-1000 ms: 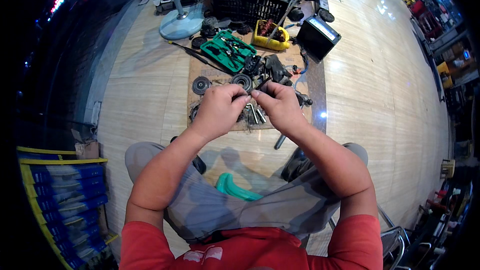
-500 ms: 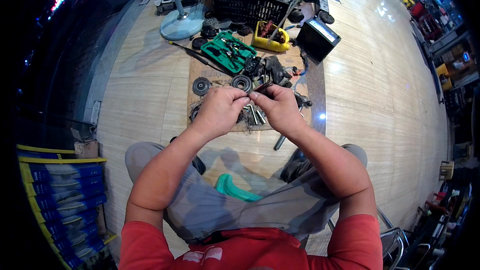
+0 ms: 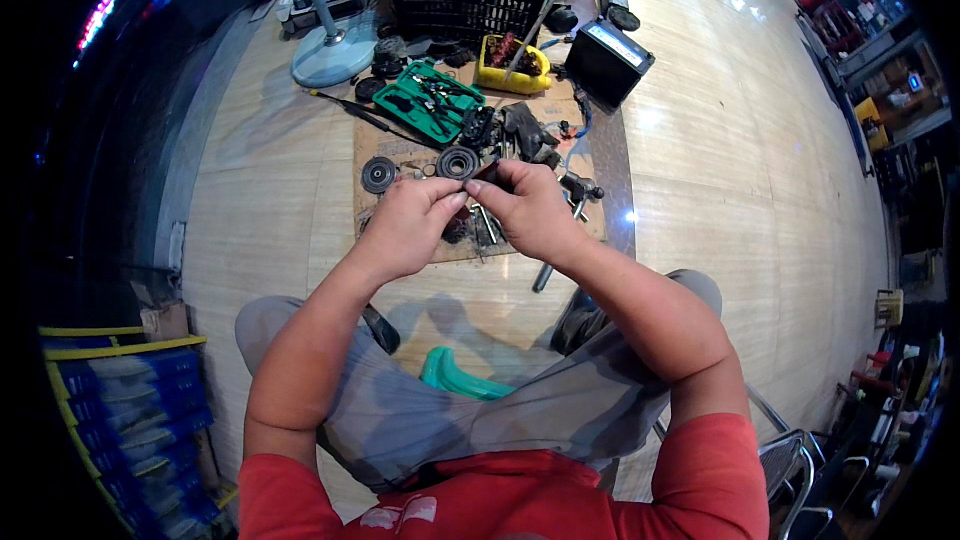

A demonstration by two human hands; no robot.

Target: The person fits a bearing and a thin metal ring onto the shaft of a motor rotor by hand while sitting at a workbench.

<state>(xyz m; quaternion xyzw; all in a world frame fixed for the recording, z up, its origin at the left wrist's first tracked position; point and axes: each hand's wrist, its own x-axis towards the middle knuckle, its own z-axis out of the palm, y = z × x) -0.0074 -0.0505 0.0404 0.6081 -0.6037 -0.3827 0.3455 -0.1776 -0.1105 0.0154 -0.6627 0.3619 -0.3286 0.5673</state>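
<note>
My left hand and my right hand meet fingertip to fingertip above a cardboard sheet. Both are closed in a pinch. A small dark, reddish-brown thin piece shows at my right fingers; its kind is too small to tell. Whatever my left fingers pinch is mostly hidden. Just beyond the hands lies a dark round pulley-like part, with a second grooved disc to its left. Metal rods lie partly under my hands.
A green tool case lies open beyond the parts. Behind it stand a yellow cut-open container, a black battery and black crates. A fan base is at far left, a hammer-like tool at right.
The whole scene has shifted slightly left and up as the view moved. Both hands stay pinched together at nearly the same place over the parts.
</note>
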